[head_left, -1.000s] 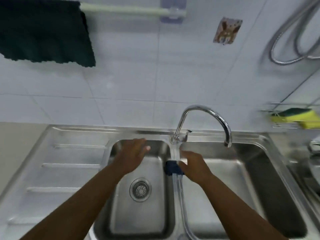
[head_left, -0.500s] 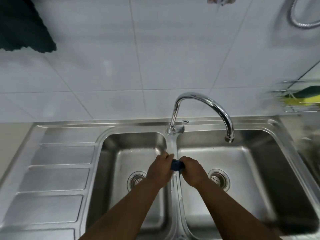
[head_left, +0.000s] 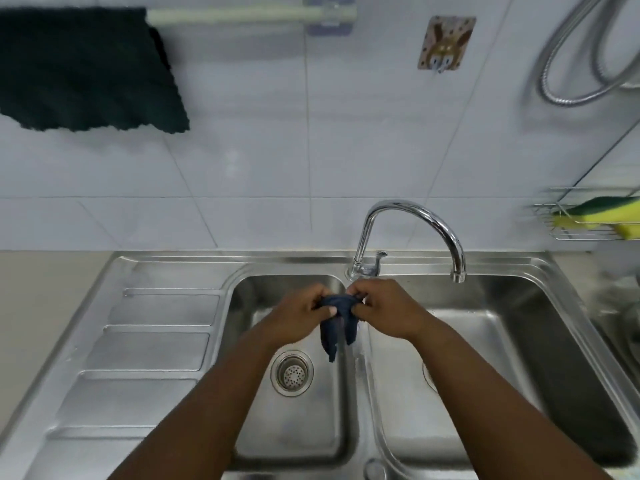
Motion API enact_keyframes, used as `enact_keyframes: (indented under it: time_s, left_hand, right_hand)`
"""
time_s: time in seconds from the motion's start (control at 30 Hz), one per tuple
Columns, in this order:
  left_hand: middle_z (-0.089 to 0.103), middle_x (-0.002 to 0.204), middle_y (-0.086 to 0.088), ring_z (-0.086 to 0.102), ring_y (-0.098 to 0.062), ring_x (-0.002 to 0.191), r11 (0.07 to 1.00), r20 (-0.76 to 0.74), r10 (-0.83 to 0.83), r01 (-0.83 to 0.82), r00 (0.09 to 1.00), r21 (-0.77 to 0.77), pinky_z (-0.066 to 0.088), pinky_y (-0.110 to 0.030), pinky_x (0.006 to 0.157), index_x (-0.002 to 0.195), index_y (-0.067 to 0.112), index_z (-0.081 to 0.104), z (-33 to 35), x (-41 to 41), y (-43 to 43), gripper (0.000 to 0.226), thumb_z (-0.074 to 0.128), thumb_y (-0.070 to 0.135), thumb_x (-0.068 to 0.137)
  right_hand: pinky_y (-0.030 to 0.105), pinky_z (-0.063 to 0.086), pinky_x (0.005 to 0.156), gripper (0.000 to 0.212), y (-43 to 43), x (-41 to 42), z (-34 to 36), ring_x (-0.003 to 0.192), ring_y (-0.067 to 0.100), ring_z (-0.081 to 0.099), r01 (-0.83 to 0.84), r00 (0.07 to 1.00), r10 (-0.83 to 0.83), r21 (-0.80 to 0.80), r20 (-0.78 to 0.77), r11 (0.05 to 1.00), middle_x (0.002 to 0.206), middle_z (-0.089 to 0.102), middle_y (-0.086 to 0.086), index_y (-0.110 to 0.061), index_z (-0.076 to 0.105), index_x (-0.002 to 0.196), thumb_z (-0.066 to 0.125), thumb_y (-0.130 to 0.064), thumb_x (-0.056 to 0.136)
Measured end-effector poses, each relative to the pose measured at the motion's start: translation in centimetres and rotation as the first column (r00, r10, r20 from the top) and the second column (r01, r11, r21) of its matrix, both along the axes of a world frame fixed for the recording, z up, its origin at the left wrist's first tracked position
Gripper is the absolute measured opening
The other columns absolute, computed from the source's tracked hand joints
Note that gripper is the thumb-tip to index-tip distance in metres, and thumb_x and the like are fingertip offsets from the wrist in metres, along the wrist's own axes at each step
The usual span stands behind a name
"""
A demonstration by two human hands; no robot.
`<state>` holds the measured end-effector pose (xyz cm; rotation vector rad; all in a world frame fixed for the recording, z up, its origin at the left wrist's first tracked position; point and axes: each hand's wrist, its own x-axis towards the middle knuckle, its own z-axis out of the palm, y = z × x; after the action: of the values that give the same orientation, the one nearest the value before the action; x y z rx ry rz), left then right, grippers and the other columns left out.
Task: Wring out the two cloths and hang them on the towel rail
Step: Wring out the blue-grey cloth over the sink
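Note:
A small dark blue cloth (head_left: 337, 327) hangs bunched between my two hands, above the divider of the double sink (head_left: 353, 393). My left hand (head_left: 298, 317) pinches its left end and my right hand (head_left: 384, 311) pinches its right end; two loose tails droop down toward the left basin. A dark green cloth (head_left: 83, 67) hangs spread over the left part of the white towel rail (head_left: 249, 14) high on the tiled wall. The rail's right stretch is bare up to its bracket.
A chrome swan-neck tap (head_left: 415, 230) curves over the right basin just behind my hands. A wire rack with a yellow-green sponge (head_left: 602, 216) sits on the right wall. A metal shower hose (head_left: 571, 53) loops at top right. A ribbed draining board (head_left: 152, 341) lies left.
My left hand came over to join the right on the blue cloth at the sink divider. Both hands then lifted it, so it now hangs between them.

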<state>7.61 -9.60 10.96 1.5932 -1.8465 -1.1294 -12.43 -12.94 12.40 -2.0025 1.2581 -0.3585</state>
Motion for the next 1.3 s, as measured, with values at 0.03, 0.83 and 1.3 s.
enact_keyframes:
  time_s: [0.03, 0.83, 1.3]
  left_hand:
    - [0.058, 0.072, 0.004, 0.051, -0.008, 0.065, 1.000, -0.022, 0.012, -0.012, 1.000, 0.007, 0.041, -0.023, 0.062, 0.088, 0.016, 0.061, 1.2, 0.5, 0.5, 0.002, 0.062, 0.018, 0.089]
    - [0.074, 0.096, -0.009, 0.068, -0.016, 0.080, 0.896, -0.621, 0.422, -0.407, 0.660, 0.176, 0.053, -0.025, 0.064, 0.110, 0.013, 0.068, 7.9, 4.8, 7.6, 0.023, 0.061, 0.004, 0.090]
    - [0.070, 0.076, 0.010, 0.064, -0.010, 0.075, 0.965, -0.194, 0.101, -0.049, 0.976, 0.256, 0.052, -0.028, 0.072, 0.093, 0.029, 0.068, 6.0, 6.7, 8.7, 0.036, 0.067, 0.005, 0.066]
  right_hand:
    - [0.022, 0.046, 0.064, 0.012, 0.3, 0.4, 1.0, 0.068, 0.007, 0.060, -0.014, 1.000, 0.014, 0.005, 0.023, 1.000, 0.087, 0.068, -0.001, -0.017, 0.067, 0.091, 0.065, -0.010, 0.081]
    - [0.028, 0.057, 0.055, 0.044, 8.4, 9.0, 4.3, 0.062, 0.012, 0.068, -0.009, 0.929, -0.029, 0.099, 0.369, 0.995, 0.090, 0.066, -0.001, -0.025, 0.053, 0.116, 0.073, -0.010, 0.080]
    - [0.051, 0.056, 0.082, 0.047, 7.7, 8.7, 5.5, 0.093, 0.035, 0.068, -0.071, 0.884, -0.037, 0.213, 0.465, 0.974, 0.101, 0.073, 0.010, -0.027, 0.068, 0.103, 0.068, 0.001, 0.066]
